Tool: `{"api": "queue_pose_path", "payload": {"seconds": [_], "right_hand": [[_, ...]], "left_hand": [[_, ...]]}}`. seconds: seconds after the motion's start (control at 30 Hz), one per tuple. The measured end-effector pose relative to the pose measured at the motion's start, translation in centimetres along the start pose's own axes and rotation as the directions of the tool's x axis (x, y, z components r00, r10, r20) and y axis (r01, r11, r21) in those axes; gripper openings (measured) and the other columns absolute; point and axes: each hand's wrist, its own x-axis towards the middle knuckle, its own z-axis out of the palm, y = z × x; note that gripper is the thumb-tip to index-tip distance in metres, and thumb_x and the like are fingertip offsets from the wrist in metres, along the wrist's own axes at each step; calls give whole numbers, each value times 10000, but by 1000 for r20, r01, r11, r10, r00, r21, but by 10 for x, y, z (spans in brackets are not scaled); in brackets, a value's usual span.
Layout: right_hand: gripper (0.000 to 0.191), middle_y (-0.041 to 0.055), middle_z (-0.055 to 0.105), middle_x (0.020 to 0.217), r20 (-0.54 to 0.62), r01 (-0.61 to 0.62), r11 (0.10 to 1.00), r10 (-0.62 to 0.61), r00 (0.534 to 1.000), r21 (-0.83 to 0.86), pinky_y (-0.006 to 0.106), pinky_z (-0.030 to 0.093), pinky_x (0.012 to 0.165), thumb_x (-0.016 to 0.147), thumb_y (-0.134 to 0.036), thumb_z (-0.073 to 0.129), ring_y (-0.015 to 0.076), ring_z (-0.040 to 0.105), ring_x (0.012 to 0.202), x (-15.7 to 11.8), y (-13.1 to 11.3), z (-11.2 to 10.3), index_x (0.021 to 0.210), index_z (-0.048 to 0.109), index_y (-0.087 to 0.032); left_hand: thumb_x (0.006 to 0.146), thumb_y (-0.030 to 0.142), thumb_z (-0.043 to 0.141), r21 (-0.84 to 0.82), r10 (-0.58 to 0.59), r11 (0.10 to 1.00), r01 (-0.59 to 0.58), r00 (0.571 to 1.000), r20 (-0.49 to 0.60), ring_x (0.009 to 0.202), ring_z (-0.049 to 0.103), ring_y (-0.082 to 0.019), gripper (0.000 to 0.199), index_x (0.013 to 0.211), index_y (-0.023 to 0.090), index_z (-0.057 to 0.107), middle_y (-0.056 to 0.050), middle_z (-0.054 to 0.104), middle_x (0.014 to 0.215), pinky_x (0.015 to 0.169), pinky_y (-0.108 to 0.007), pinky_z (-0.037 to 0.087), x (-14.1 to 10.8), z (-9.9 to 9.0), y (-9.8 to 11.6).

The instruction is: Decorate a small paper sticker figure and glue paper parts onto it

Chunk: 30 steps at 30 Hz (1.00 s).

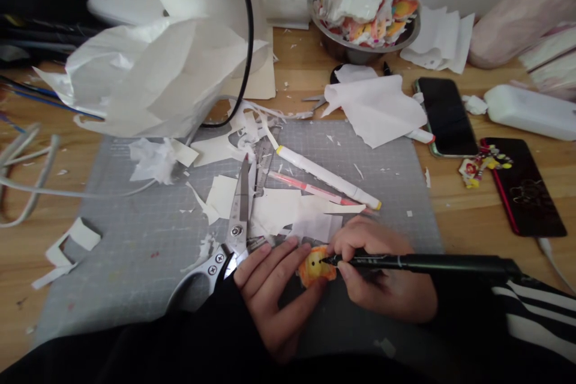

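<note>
A small orange-and-yellow paper cutout with black dots lies at the front of the grey cutting mat. My left hand steadies it, the thumb along its lower edge and the fingertips at its upper left. My right hand grips a black marker pen, whose tip meets the cutout's face. Just left of my left hand are large scissors, blades pointing away from me. Beyond my hands lie paper scraps, a red pen and a white marker with yellow ends.
Across the back stand a crumpled plastic bag and a metal bowl heaped with coloured cutouts. Two phones lie at right, one with a cable. A black cable hangs near the bag; a white cable crosses the mat.
</note>
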Motion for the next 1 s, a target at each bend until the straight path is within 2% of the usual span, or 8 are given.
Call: {"api": "queue_pose_path", "payload": {"seconds": [0.17,0.3,0.57,0.73,0.87,1.0], "right_hand": [[65,-6,587,666,3,22,1000,-22,1000,12,287,407,608,743,-150,474,138,523,631,1,-1,0,758,449,-208],[62,-7,588,671,0,24,1000,-24,1000,9,286,404,601,749,-161,476,137,522,630,-1,0,-1,776,447,-208],[66,-9,586,657,-4,22,1000,-22,1000,8,284,406,601,739,-153,471,137,524,622,2,-1,-1,763,449,-210],[65,-6,587,667,-3,10,1000,-10,1000,6,287,402,604,746,-156,475,141,526,629,1,0,0,767,447,-212],[67,-7,588,666,3,18,1000,-18,1000,15,287,402,612,744,-157,479,141,527,626,1,0,0,769,447,-211],[69,-3,596,672,3,13,1000,-13,1000,7,289,400,606,739,-153,479,143,528,627,0,0,-1,762,450,-211]], "left_hand": [[909,220,352,-7,-39,999,39,999,-35,1105,563,-156,361,859,305,699,-23,670,1080,978,-345,347,-1,2,2],[910,228,355,3,1,1000,-1,1000,-7,1113,560,-165,354,879,306,699,-35,665,1092,978,-347,343,-1,1,1],[907,220,335,-6,-30,1000,30,999,-36,1090,571,-167,374,869,307,697,-24,666,1085,973,-349,355,-1,2,1],[902,213,335,3,-5,1000,5,1000,2,1103,564,-167,373,878,302,697,-35,660,1103,980,-341,344,1,1,0],[892,208,374,-5,-21,1000,21,999,-37,1087,574,-164,339,858,301,698,-24,667,1082,974,-344,350,1,2,1],[890,206,371,-1,-13,1000,13,1000,-24,1094,572,-164,343,862,302,700,-30,667,1087,972,-342,348,0,1,1]]}}
